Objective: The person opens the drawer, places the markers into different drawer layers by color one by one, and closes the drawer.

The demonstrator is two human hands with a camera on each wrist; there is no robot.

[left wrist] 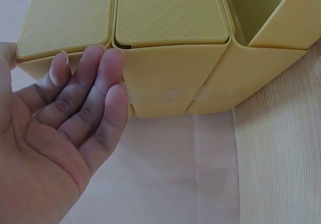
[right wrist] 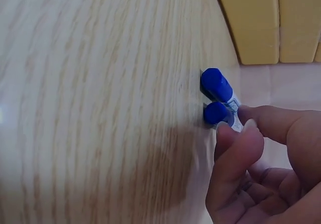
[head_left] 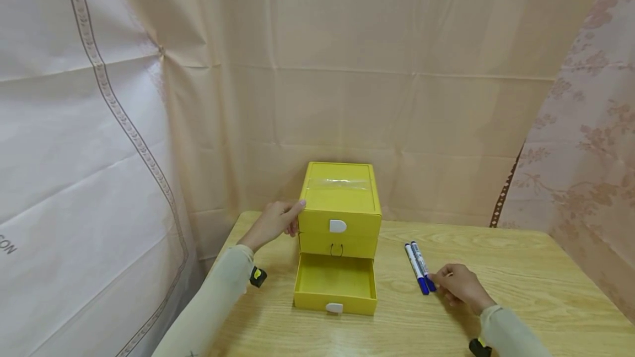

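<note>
A small yellow drawer unit [head_left: 341,189] stands on the table with its bottom drawer [head_left: 335,303] pulled out, showing a bare inside. My left hand [head_left: 278,219] rests against the unit's upper left edge, its thumb on the top and its loosely bent fingers [left wrist: 115,103] along the side. Two blue-capped whiteboard markers lie side by side to the right of the unit. At the cap end of the right marker [head_left: 419,258] is my right hand [head_left: 461,285], its thumb and finger pinching that marker. The left marker [head_left: 414,266] lies just beside it, apart from the fingers.
The wooden table [head_left: 516,269] extends right of the markers. A beige cloth [head_left: 397,98] hangs behind it, with a pale cloth [head_left: 84,180] at the left. Clear tape [head_left: 342,183] crosses the unit's top. Two closed drawers sit above the open one.
</note>
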